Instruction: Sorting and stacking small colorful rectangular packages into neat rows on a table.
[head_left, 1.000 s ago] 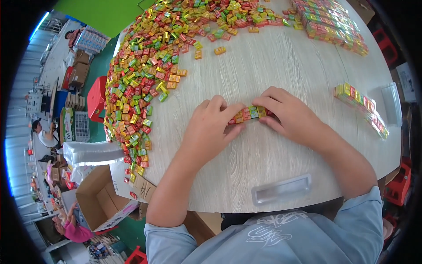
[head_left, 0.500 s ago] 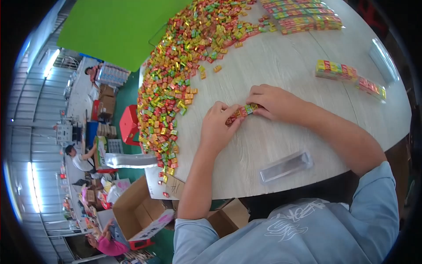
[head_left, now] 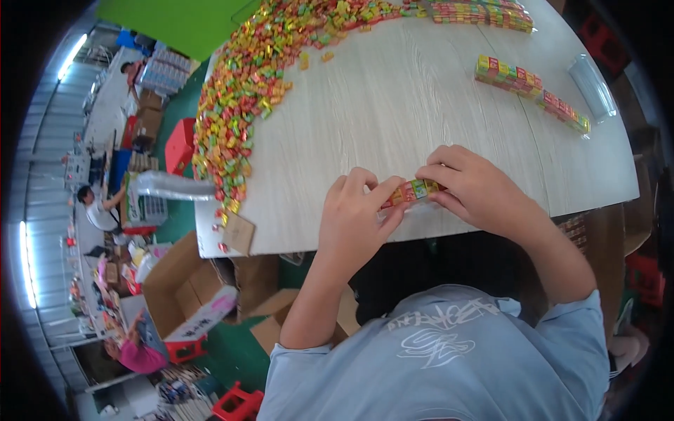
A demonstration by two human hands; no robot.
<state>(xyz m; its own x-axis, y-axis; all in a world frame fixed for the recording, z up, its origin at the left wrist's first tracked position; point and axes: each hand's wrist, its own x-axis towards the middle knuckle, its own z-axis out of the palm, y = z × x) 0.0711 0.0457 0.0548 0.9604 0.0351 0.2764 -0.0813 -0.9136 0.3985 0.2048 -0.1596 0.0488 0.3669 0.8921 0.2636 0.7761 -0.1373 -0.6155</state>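
Note:
Between my two hands is a short row of small wrapped candies (head_left: 415, 190), red, yellow and green, set side by side. My left hand (head_left: 354, 219) pinches its left end between thumb and fingers. The other end is gripped by the thumb and fingers of my right hand (head_left: 481, 188). Just below the row, by the table's near edge, a clear plastic box (head_left: 421, 212) shows only in part, mostly covered by my hands. Whether the row touches the box I cannot tell.
A big heap of loose wrapped candies (head_left: 232, 130) covers the table's left and far side. Filled clear packs (head_left: 516, 81) lie at right, near empty clear boxes (head_left: 591, 88); more packs (head_left: 481, 14) sit farther back. A cardboard box (head_left: 189, 288) stands off the left corner.
Both hands have brought the candy row toward the table's near edge, over the clear plastic box. The head view has shifted, so the table sits higher in it.

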